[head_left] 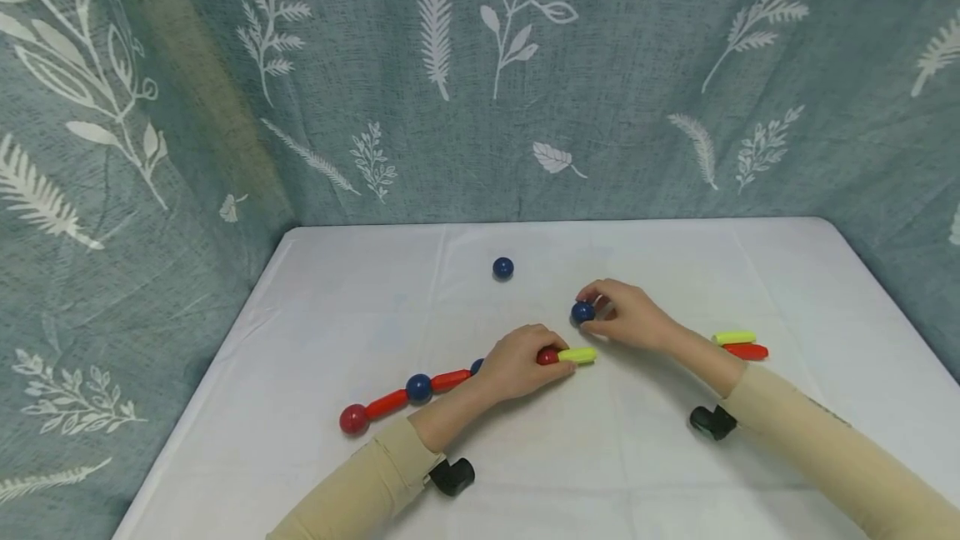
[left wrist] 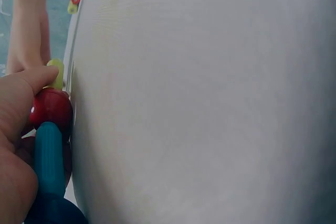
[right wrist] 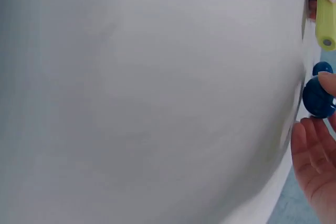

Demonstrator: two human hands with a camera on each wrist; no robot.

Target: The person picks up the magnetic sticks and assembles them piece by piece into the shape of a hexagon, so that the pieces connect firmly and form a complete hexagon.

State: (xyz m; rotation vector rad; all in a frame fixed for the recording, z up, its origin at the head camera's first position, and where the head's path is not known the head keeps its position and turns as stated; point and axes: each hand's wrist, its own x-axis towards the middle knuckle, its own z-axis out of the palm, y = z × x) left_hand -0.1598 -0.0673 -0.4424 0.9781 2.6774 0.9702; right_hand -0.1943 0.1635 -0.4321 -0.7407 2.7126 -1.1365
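Observation:
A chain of balls and rods runs diagonally over the table: a red ball (head_left: 354, 419), a red rod (head_left: 387, 404), a blue ball (head_left: 419, 389) and another red rod (head_left: 451, 380). My left hand (head_left: 517, 362) grips its right end around a red ball (head_left: 548, 356), from which a yellow-green rod (head_left: 577, 355) points right. In the left wrist view a teal rod (left wrist: 49, 156) joins that red ball (left wrist: 52, 107). My right hand (head_left: 626, 317) pinches a loose blue ball (head_left: 582, 312), up and right of the yellow-green rod's free end.
Another blue ball (head_left: 503, 268) lies farther back on the white table (head_left: 360, 290). To the right, beyond my right forearm, a yellow-green rod (head_left: 733, 338) and a red rod (head_left: 746, 352) lie side by side. A patterned curtain (head_left: 465, 173) hangs behind the table.

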